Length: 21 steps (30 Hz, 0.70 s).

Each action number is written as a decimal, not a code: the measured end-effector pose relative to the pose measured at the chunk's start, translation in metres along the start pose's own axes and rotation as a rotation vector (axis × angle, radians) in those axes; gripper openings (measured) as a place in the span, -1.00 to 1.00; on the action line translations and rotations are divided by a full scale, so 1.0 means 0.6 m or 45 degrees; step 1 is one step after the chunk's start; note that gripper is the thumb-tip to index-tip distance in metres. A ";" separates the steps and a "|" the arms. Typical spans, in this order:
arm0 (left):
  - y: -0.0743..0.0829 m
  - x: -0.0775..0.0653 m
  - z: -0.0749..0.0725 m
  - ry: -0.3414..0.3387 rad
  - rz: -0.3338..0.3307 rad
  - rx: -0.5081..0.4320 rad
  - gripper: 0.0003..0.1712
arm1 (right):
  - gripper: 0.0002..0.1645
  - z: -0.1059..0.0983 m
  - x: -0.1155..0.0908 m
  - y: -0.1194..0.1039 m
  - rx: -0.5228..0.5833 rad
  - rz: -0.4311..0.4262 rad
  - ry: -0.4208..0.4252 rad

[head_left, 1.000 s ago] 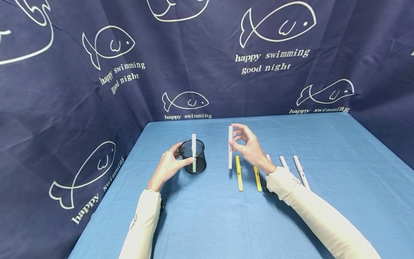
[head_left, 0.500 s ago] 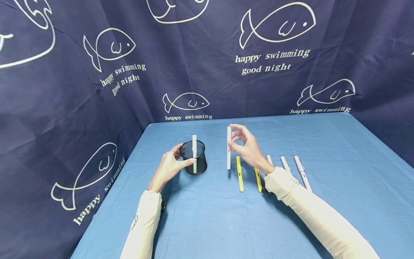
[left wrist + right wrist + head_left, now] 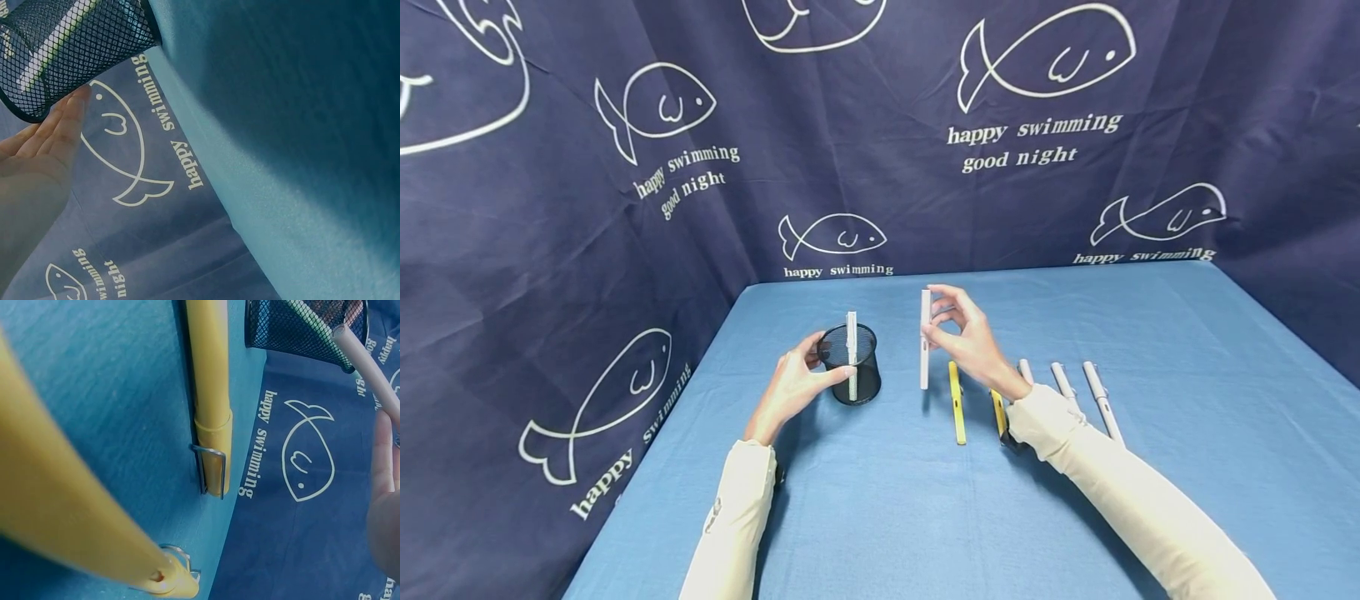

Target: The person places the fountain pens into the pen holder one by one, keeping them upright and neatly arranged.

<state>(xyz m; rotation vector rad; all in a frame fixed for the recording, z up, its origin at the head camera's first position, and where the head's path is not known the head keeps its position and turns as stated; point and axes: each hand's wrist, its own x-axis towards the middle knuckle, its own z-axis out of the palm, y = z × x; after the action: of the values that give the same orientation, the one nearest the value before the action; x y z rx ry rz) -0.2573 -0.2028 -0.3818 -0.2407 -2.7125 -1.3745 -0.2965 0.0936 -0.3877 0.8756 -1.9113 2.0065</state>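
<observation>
A black mesh pen holder (image 3: 867, 379) stands toward the table's left side, a white pen (image 3: 852, 333) upright inside it. My left hand (image 3: 790, 387) grips the holder, thumb across the near side and fingers round the left. In the left wrist view those fingers (image 3: 65, 128) lie along the mesh. My right hand (image 3: 966, 333) pinches a pale pinkish-white pen (image 3: 924, 350), held upright above the table to the right of the holder. The right wrist view shows that pen's lower end (image 3: 359, 356) overlapping the holder. Below the right hand lies a yellow pen (image 3: 957, 404).
A second yellow pen (image 3: 997, 410) lies partly hidden by the right wrist. Several pale pens, among them a white one (image 3: 1101, 396), lie further right, partly behind the sleeve. A dark blue fish-print curtain (image 3: 925, 208) hangs behind the blue-covered table (image 3: 895, 517).
My right hand has drifted slightly left with the upright pen, closer to the pen holder. The left hand and the holder keep their place.
</observation>
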 end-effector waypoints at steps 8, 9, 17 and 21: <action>0.001 0.000 0.000 -0.001 -0.001 0.003 0.08 | -0.31 0.005 0.005 -0.001 -0.029 0.015 0.005; 0.001 0.000 0.000 -0.002 -0.001 0.003 0.08 | -0.31 0.006 0.006 -0.001 -0.030 0.018 0.007; -0.001 0.001 0.000 -0.006 -0.007 -0.002 0.10 | -0.31 0.014 0.012 -0.004 -0.025 0.011 0.014; -0.001 0.002 0.000 -0.007 -0.005 -0.002 0.09 | -0.31 0.017 0.015 -0.005 -0.029 0.009 0.016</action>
<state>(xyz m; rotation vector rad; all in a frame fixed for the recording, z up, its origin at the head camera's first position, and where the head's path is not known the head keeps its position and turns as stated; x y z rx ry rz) -0.2586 -0.2029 -0.3823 -0.2394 -2.7178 -1.3792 -0.2992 0.0822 -0.3807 0.8502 -1.9291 1.9859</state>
